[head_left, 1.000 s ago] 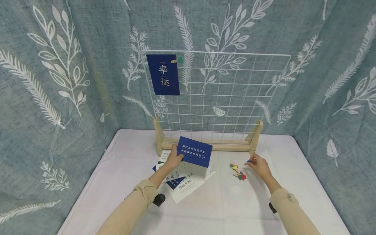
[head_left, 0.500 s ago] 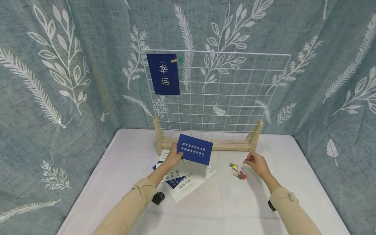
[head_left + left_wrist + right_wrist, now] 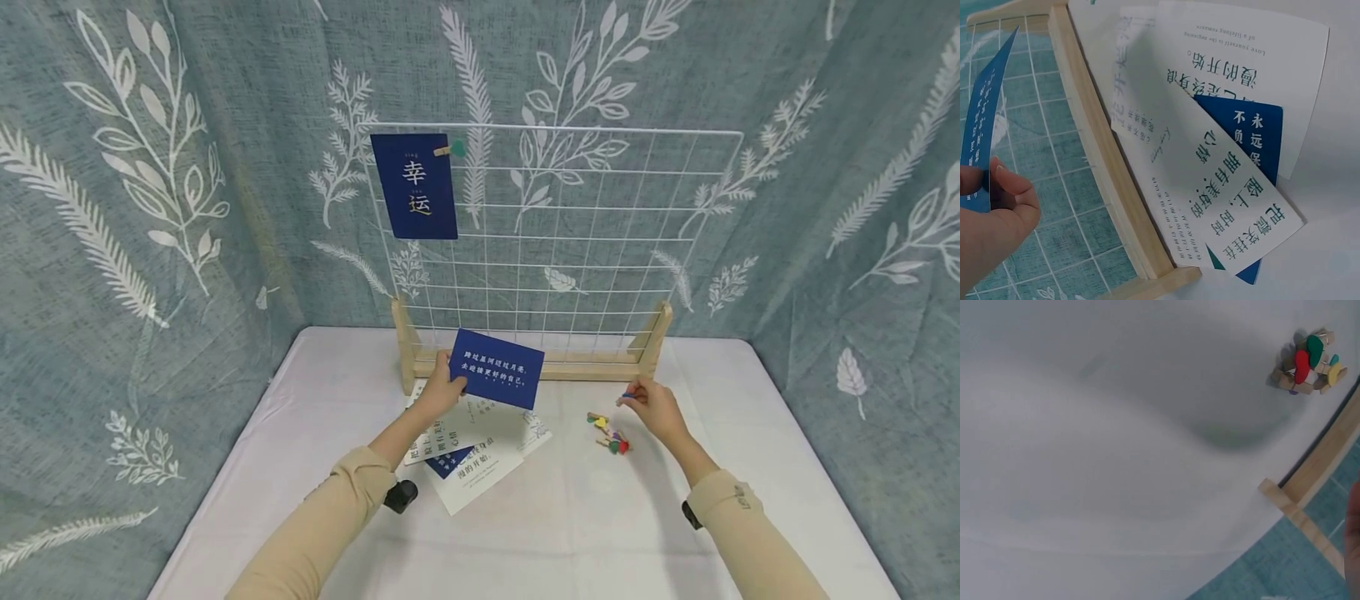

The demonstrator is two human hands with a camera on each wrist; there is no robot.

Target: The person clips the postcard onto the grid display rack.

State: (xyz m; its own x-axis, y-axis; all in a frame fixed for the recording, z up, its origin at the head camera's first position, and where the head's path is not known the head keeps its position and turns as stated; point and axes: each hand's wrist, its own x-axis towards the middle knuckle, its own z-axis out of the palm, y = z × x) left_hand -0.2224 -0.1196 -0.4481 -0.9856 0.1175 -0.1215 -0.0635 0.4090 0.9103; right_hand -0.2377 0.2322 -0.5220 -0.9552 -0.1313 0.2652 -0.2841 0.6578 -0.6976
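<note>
A curtain with white leaf patterns hangs behind and to both sides; a table under a white cloth fills the lower part of the head view; at its far edge stands a white wire grid held upright in a wooden stand; a dark blue card with two large characters hangs at the grid's top left corner, fastened by a small wooden clip with a green tip.

In front of the stand's left end lies a loose pile of cards, white ones overlapping a dark blue one; the left wrist view shows the pile lying against the stand's bottom rail.

The left hand holds a dark blue card with white lines of text raised above the pile, in front of the stand's lower rail and tilted slightly; thumb and fingers pinch its left edge; in the left wrist view the card shows edge-on above the thumb.

The right hand is lifted just above the table near the stand's right foot; its fingertips pinch a small clip with a blue tip; a little heap of coloured clips lies on the cloth just to its left, also seen in the right wrist view.
</note>
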